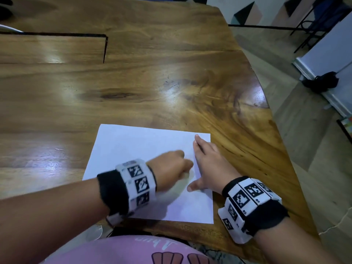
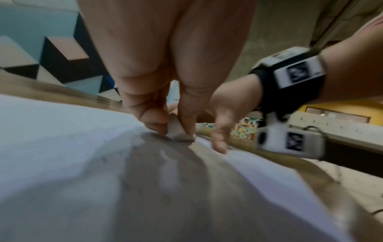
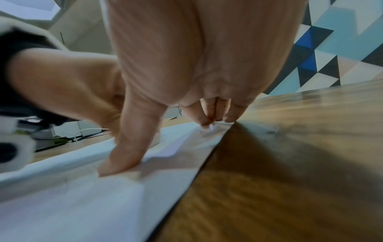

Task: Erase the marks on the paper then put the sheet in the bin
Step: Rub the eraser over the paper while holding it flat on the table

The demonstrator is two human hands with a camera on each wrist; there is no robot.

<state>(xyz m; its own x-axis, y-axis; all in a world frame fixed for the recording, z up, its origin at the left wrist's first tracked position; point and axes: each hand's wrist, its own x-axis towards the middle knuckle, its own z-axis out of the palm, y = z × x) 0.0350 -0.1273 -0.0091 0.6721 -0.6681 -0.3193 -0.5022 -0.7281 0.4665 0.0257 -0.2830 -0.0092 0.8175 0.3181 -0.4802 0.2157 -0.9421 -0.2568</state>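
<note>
Sheet: the white paper (image 1: 137, 149) lies flat on the wooden table (image 1: 171, 73), close to the near edge, directly in front of the person.
Long axis: it appears to run roughly left to right, tilted slightly; this is judged from the head view.
Left hand: the left hand (image 1: 173, 164) is curled, and a small pale eraser (image 2: 179, 132) is pinched between thumb and fingers and pressed onto the sheet right of centre.
Right hand: the right hand (image 1: 207, 164) is laid flat with fingers straight, and the sheet's right edge is pinned under it, just beside the eraser.
Marks: none can be made out.
Nearer hand: both rest on the sheet.
Bin: not seen in any view.
</note>
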